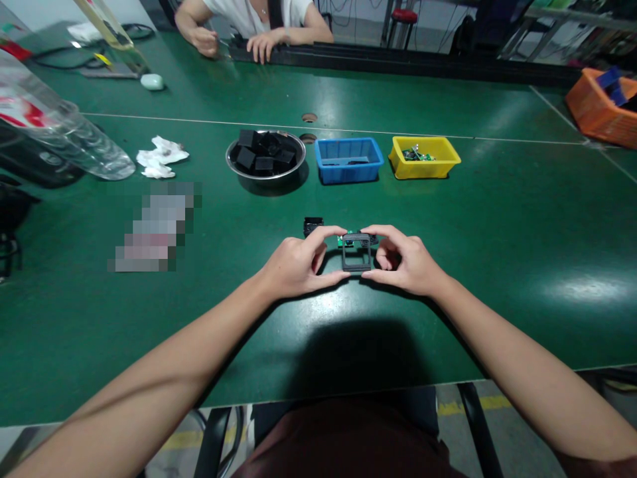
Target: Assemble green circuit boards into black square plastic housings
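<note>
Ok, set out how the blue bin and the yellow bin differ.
The blue bin shows dark pieces lying low; the yellow bin holds small pieces, partly green, piled higher. The blue bin stands beside the metal bowl; the yellow bin stands farther right, past the blue bin. Both are open-topped, roughly rectangular and stand on the green table.

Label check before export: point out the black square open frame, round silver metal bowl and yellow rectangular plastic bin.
Black square open frame [356, 269]: head view, lower bar.
Round silver metal bowl [267, 178]: head view, near rim.
Yellow rectangular plastic bin [425, 170]: head view, near wall.
</note>
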The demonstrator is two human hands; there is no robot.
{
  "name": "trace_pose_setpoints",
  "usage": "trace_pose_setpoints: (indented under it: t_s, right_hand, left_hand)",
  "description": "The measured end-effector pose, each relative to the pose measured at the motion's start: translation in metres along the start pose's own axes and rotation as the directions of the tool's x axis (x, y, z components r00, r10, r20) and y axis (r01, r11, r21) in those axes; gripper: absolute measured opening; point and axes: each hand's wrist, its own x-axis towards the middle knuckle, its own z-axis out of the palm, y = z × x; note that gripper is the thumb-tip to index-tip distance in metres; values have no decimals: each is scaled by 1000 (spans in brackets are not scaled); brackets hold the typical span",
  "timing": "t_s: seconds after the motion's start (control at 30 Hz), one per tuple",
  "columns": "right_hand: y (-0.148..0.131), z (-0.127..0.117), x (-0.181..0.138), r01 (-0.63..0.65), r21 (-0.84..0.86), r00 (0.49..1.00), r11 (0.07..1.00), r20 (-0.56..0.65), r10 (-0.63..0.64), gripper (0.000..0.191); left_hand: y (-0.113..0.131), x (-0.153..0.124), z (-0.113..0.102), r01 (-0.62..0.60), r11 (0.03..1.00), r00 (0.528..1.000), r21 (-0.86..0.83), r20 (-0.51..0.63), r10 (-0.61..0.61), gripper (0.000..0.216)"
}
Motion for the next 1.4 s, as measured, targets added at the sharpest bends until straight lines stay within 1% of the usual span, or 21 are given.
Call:
trace_pose_setpoints:
  t_s: [0.2,0.33,0.5,0.73,0.9,1.1,1.27,1.4]
  right_hand:
    - [-1,3,0,-2,20,1000,1000,-5,2,60]
    - [-2,7,-1,17,26,1000,1000,1,-17,63]
    - [-4,13,-2,9,-30,1000,999,1,-9,71]
    - [-6,13,-1,17,-57,1000,998,14,-16,63]
    - [-6,12,0,31,-51,999,998,17,-30,63]
    - [-6,11,-1,46,-73,999,996,11,-45,63]
    - [-7,11,-1,55,-75,998,996,11,-54,62]
    - [-7,12,-2,60,-72,998,996,15,-59,62]
  left_hand:
    - [-1,0,2,-3,1000,1000,13,6,3,66]
    - [1,0,4,12,1000,1000,29,-21,-11,61]
    - [4,-1,4,-26,997,999,69,-46,30,58]
    - [2,-1,5,-51,995,998,87,-28,54,58]
    - [1,0,7,-62,996,997,62,-30,64,59]
    - [-3,-2,10,-93,992,992,80,-83,100,60]
    - [-4,-2,11,-63,995,997,83,-44,67,61]
    - [-3,-2,12,-86,993,995,81,-52,91,60]
